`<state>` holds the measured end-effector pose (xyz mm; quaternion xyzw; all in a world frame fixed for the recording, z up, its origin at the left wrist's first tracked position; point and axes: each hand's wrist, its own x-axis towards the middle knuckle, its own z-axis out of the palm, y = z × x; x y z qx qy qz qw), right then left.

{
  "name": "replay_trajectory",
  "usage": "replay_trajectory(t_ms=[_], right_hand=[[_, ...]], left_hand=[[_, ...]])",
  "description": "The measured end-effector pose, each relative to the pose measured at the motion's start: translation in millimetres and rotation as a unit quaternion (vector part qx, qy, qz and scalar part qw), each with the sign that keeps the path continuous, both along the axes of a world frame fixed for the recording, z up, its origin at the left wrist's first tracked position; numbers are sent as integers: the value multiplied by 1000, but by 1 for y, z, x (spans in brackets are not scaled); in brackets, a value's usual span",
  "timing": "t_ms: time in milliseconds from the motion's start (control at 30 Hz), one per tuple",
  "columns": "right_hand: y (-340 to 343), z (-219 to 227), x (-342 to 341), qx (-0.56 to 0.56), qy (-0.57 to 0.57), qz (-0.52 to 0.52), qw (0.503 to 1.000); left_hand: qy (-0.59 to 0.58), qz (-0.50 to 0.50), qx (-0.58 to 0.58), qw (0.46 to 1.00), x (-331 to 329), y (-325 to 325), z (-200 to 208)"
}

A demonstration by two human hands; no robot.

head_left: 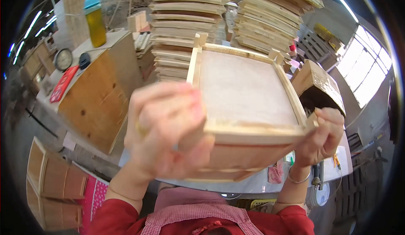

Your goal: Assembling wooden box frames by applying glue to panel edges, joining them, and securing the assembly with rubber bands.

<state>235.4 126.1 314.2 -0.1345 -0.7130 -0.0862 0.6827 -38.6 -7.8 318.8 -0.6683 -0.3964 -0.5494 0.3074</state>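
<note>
A pale wooden box (249, 87) with a thin flat panel set in its rim is held up in front of me, tilted. Short posts stand out at its corners. My left hand (168, 127), blurred by motion, has its fingers curled at the near left corner. The near right corner is gripped by my right hand (322, 136), with the thumb and fingers closed round the post there. Both hands hide parts of those corners. Below the box runs a light worktable (261, 184), with a pink cloth (275, 173) on it near my right forearm.
Tall stacks of wooden pieces (187, 20) (270, 16) rise behind the box. At left, a wooden cabinet (99, 96) carries a yellow bottle (95, 22), a round clock (63, 59) and a red phone case (64, 83). A cardboard box (322, 83) stands right; more wooden boxes (59, 180) sit lower left.
</note>
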Motion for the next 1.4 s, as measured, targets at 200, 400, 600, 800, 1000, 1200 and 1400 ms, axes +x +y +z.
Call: replay_trajectory(t_ms=[200,400,600,800,1000,1200,1400], right_hand=[[-15,10,-2,-27,-34,-45,998],[-59,37,-14,-197,-68,-171,963],[-72,63,-22,-302,-58,-194,932],[-65,73,-7,-390,-22,-108,914],[16,76,2,-461,-46,22,886],[118,51,-45,-476,34,107,872],[143,41,-67,-512,17,141,847]], left_hand=[[24,-59,-13,998,-11,9,-4],[-7,-92,-127,988,-22,-5,27],[33,-166,-207,964,-41,-7,48],[9,-208,-254,945,-49,-2,61],[-404,-134,-298,854,-35,48,63],[-587,-170,-340,714,-42,145,50],[-476,-109,-398,777,-42,158,38]])
